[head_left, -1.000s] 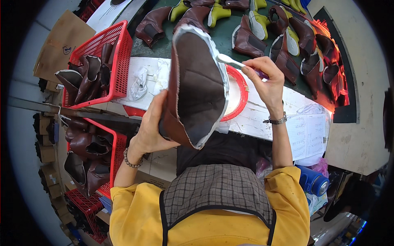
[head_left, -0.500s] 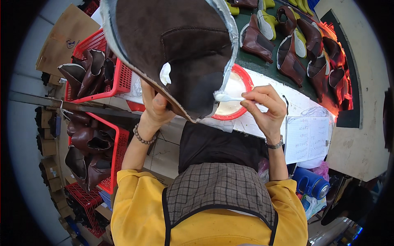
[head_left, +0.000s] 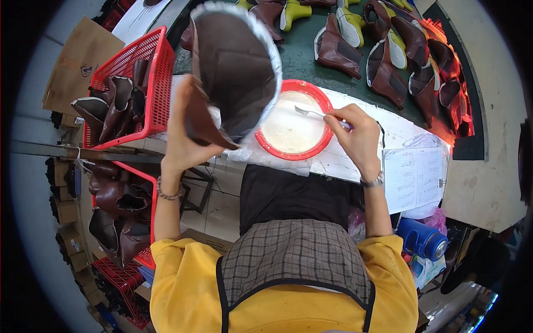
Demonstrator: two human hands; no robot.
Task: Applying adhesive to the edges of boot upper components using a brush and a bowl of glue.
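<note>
My left hand is closed around the lower edge of a brown leather boot upper. The upper is tilted, its dark lining and white-coated rim showing, a little blurred. In my right hand is a small brush, much like a toothbrush, pinched between thumb and fingers. Its white head is over a round red bowl of creamy white paste; whether it touches the paste I cannot tell. The boot upper overhangs the bowl's left side.
Red baskets of brown boot uppers stand at the left. Beyond the bowl, a green work surface carries more uppers and yellow shoe lasts, with an orange glow at right. An open notebook and a blue flask are near my right arm.
My left hand has moved left with the boot upper, away from the brush. My right hand has brought the brush from the upper's edge to over the bowl, now in fuller view.
</note>
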